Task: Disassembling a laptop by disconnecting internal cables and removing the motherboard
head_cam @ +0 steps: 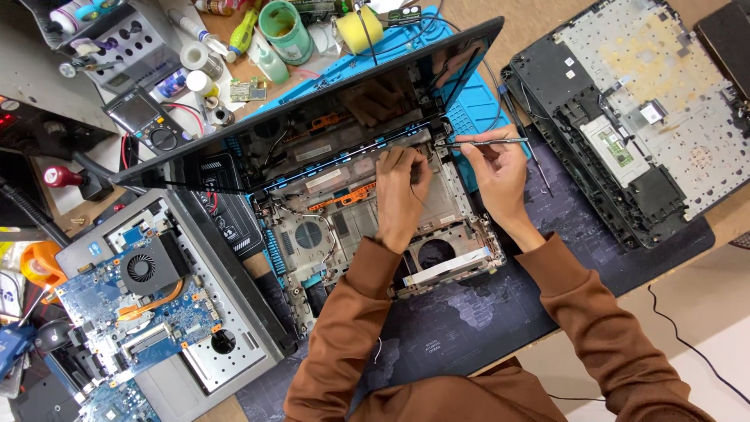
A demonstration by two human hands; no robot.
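Observation:
An opened laptop base lies on a dark mat, its glossy screen lid raised at the far side. My left hand rests inside the base near the hinge, fingers curled and pinching a thin cable there. My right hand grips thin metal tweezers whose tip points left at the right hinge corner, close to my left fingers. Brown sleeves cover both arms.
A blue motherboard with a fan lies on a grey cover at the left. A second stripped laptop shell sits at the right. A multimeter, tape rolls, bottles and a green cup crowd the far left. A blue mat lies under the lid.

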